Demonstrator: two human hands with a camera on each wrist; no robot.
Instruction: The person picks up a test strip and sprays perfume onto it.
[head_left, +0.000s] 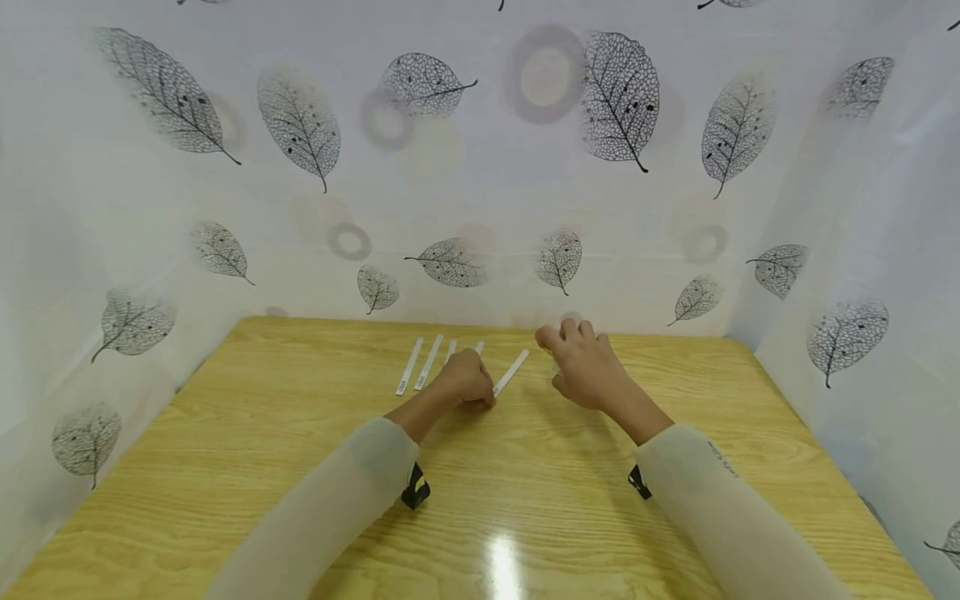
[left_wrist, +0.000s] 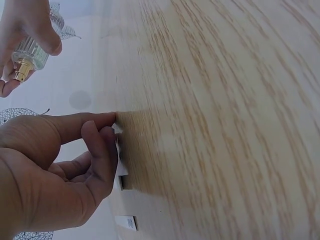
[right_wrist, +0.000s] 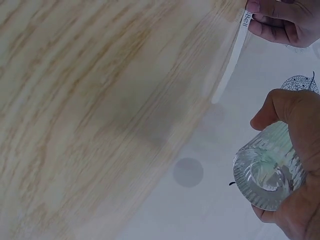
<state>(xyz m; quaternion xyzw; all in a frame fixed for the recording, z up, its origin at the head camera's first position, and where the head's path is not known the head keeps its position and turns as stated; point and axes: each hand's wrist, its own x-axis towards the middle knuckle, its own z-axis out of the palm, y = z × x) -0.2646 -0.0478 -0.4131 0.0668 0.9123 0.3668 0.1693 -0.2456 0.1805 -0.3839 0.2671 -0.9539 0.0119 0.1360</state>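
Two paper strips [head_left: 418, 364] lie on the table [head_left: 225, 467] at the left hand's ten o'clock. The left hand [head_left: 467, 379] pinches another strip [head_left: 511, 372], printed "Bell", at its near end. At three o'clock, the right hand [head_left: 585, 362] grasps a ribbed glass bottle [right_wrist: 267, 172].

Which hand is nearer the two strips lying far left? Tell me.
Left. The left hand pinches another strip just right of the two strips; the right hand, gripping a glass bottle, is farther right.
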